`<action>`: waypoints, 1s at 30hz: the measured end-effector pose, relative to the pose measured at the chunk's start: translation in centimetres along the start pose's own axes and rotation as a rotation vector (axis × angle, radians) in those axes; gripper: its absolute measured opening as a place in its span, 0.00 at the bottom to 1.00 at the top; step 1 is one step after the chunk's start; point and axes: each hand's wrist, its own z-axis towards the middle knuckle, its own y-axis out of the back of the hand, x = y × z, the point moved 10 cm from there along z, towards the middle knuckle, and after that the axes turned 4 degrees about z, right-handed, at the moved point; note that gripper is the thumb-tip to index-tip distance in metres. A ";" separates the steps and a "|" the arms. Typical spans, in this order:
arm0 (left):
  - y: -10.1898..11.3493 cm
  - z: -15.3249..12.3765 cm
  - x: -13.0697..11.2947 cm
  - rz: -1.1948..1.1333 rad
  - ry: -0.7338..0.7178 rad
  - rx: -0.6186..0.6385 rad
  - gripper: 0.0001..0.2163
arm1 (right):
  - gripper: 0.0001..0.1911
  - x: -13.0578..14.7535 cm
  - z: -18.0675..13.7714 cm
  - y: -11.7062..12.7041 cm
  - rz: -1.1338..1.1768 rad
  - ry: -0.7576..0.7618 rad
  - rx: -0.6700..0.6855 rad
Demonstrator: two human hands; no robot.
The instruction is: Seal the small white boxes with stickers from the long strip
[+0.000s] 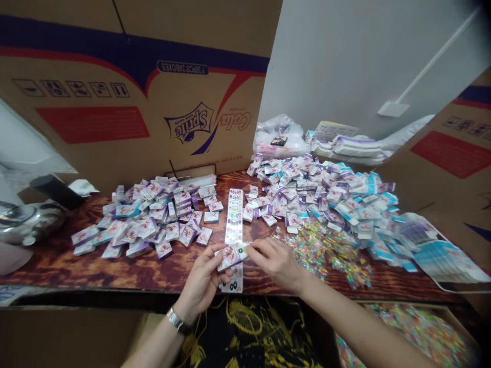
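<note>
My left hand [202, 280], with a metal watch at the wrist, grips a small white-and-purple box [229, 257] near the table's front edge. At the box's right end, my right hand [276, 261] pinches a small printed sticker piece [242, 250]; whether its end is inside the box cannot be made out. Under both hands runs a long strip of stickers [234, 225] with rows of coloured round prints. To the left spreads a pile of small boxes [149, 217]. Right of my right hand lies a heap of tiny colourful wrapped packets [314, 248].
Behind stands a large cardboard carton [153, 102]. More small boxes [326, 191] are heaped at the right, beside flat stacked cartons [445, 250]. Another carton [456, 153] borders the right side. A metal kettle [30, 222] sits far left. Below the table, a box holds colourful packets [418, 327].
</note>
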 end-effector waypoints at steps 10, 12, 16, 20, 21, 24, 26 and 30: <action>-0.9 -0.4 0.4 0.039 0.007 0.030 0.14 | 0.14 1.8 -0.3 -0.7 0.044 0.241 0.101; -1.0 -0.4 0.2 0.059 -0.035 0.033 0.14 | 0.14 1.3 0.3 -0.2 0.167 0.145 0.073; -1.2 -0.2 0.0 0.122 -0.121 0.041 0.15 | 0.10 -0.7 0.6 -0.3 0.506 -0.155 0.001; -1.4 -0.3 -0.3 0.409 -0.233 0.045 0.16 | 0.05 -4.3 -1.1 -2.6 0.732 -0.553 -0.133; -1.5 -0.6 -1.0 0.575 -0.323 0.028 0.17 | 0.05 -5.0 -1.7 -3.4 0.795 -0.629 -0.164; -2.9 -2.2 -3.1 1.134 -0.692 -0.027 0.17 | 0.07 -5.9 -2.8 -5.6 0.987 -0.775 -0.242; -4.0 -3.1 -3.2 1.391 -0.865 -0.027 0.18 | 0.07 -5.9 -3.1 -6.3 1.081 -0.822 -0.290; -4.8 -3.2 -2.5 1.570 -0.937 -0.037 0.24 | 0.07 -4.8 -2.8 -6.3 1.121 -0.809 -0.296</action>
